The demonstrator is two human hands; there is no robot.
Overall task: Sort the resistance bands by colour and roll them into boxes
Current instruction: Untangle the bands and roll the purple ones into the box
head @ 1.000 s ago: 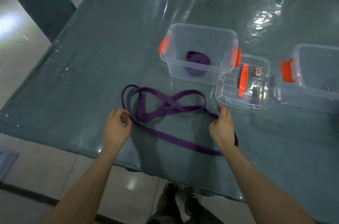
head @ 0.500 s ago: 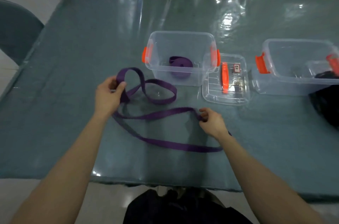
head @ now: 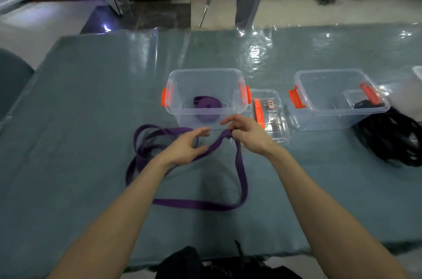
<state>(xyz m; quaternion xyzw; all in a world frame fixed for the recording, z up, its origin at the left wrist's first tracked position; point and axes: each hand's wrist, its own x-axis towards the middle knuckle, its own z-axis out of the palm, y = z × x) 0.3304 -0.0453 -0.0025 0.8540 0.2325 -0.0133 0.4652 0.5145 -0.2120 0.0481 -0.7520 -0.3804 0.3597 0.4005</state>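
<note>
Right hand (head: 247, 133) pinches a fold of the purple band (head: 201, 205), raised just off the surface (head: 68, 118). Left hand (head: 186, 147) at its 9 o'clock, fingers loosely spread, thumb touching the strap. Band trails in loops toward 7 o'clock. Clear box (head: 203, 95) at 12 o'clock holds a rolled purple band (head: 206, 107). Lid (head: 268, 116) beside it bears a small label, unreadable. Second box (head: 338, 98) at 2 o'clock; black bands (head: 392, 141) beside it.
</note>
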